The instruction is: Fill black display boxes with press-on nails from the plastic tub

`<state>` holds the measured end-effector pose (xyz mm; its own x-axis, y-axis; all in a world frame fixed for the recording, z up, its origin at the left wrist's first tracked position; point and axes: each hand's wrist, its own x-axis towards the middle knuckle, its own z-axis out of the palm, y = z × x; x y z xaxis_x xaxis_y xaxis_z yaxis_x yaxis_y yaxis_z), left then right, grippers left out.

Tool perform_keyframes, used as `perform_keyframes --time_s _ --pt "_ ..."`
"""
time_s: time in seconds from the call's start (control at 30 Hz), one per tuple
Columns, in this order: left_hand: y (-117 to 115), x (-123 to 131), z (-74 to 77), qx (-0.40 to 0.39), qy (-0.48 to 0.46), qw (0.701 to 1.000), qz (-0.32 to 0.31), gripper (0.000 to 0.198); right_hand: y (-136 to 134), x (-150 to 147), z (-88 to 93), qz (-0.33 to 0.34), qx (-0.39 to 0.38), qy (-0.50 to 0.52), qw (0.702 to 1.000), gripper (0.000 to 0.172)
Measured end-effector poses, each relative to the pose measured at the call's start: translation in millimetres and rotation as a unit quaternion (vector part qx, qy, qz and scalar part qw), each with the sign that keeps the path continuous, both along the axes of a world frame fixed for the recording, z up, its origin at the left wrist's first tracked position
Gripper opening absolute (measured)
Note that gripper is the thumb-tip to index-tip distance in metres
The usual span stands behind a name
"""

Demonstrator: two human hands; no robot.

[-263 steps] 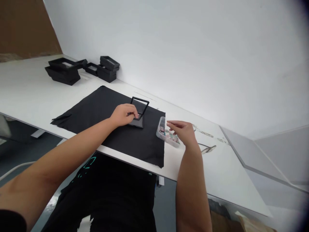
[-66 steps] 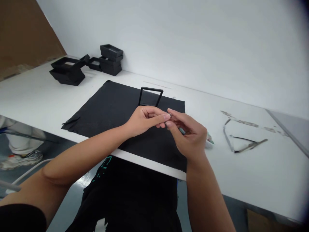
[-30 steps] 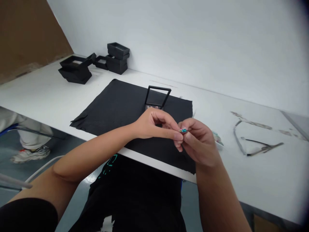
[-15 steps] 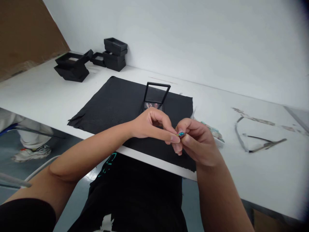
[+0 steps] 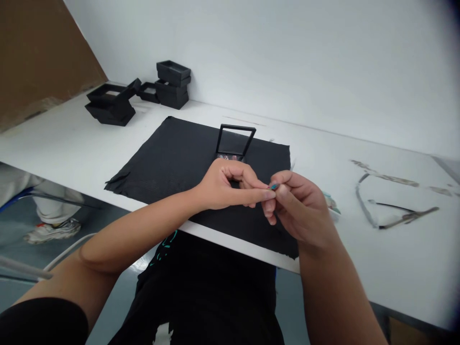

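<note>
Between the fingertips of both hands is a small shiny piece [image 5: 274, 186], blue-green with a little other colour, too small to make out further. My left hand [image 5: 237, 186] pinches its left side with thumb and forefinger. My right hand [image 5: 300, 203] pinches it from the right, its lower fingers curled. Behind my left hand, a black-framed case [image 5: 235, 127] stands with its clear lid raised; its lower part is partly hidden and holds small pinkish things. Case and hands are over a black cloth [image 5: 176, 148].
Black boxes [image 5: 172, 93] are stacked at the back, with more black boxes [image 5: 111, 108] at the back left. Right of the cloth lie colourful packets [image 5: 332, 203], partly hidden. Tape marks [image 5: 366, 201] show on the white table [image 5: 359, 268]. A person's shoe [image 5: 53, 231] is below left.
The view has shifted slightly. My hands are a little higher and further right, still pinching the small piece, which now shows less between the fingertips.
</note>
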<state>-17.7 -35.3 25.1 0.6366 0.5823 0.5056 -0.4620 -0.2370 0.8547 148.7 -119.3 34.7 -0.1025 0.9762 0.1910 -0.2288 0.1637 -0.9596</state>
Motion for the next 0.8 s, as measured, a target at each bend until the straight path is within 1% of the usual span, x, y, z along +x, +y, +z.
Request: perform_keyframes --time_s 0.07,0.17,0.23,0.4,0.57,0.63,0.8 --pt "-1.4 0.3 0.6 0.0 0.002 1.0 0.022 0.018 0.6 -0.6 -0.1 0.0 -0.02 0.0 1.0 0.021" --pt "-3.4 0.3 1.9 0.003 0.016 0.999 0.038 0.024 0.0 -0.8 -0.3 0.012 -0.036 -0.008 0.999 0.025" --pt "-4.3 0.1 2.3 0.012 0.014 0.999 0.047 0.026 -0.4 -0.6 -1.1 0.012 -0.033 -0.01 0.999 0.025" --pt "-4.0 1.1 2.0 0.032 0.014 0.998 0.051 0.021 -0.6 -0.5 -3.2 0.015 -0.003 -0.006 1.0 0.021" --pt "-2.6 3.9 4.8 0.001 -0.004 0.999 0.042 0.033 -1.7 -1.4 -3.2 0.074 0.013 0.007 0.997 0.013" --pt "-2.7 4.0 6.2 -0.011 0.001 0.999 0.037 0.032 -2.2 -1.6 -3.3 0.083 0.01 0.016 0.996 0.012" --pt "-3.4 0.8 9.3 -0.016 0.017 0.999 0.037 0.017 -4.2 -2.7 -1.5 0.073 -0.004 0.029 0.997 0.009"
